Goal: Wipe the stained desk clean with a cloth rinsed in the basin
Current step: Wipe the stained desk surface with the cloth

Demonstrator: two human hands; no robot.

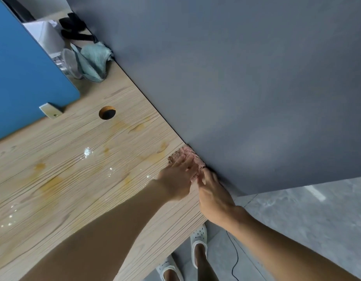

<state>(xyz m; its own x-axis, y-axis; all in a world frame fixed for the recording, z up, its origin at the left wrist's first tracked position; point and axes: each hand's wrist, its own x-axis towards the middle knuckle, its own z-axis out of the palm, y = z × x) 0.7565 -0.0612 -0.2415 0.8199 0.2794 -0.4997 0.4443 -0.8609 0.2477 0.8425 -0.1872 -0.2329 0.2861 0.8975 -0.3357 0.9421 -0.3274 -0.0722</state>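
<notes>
A pale wood-grain desk (78,199) runs up against a grey panel (256,88), and the pink cloth (187,152) lies bunched at the desk's right edge, touching that panel. The left hand (176,179) lies on the cloth with its fingers straight and flat, pressing rather than gripping. The right hand (213,197) meets the cloth's near edge, but I cannot tell whether its fingertips pinch the fabric or only touch it. The cloth looks soft, light and limp, probably damp, so it should fold and drag under a palm rather than slide as one piece. It would likely handle best gathered into a pad under a flat hand, or taken by a bunched middle rather than a loose corner. Just to its left, yellow-orange stains (51,184) are spread across the wood among small white specks, so most of the wiping seems undone. Farther off are a round cable hole (107,112), a blue panel (19,78), a teal cloth (94,59) and a clear container (68,61). No basin is in view.
</notes>
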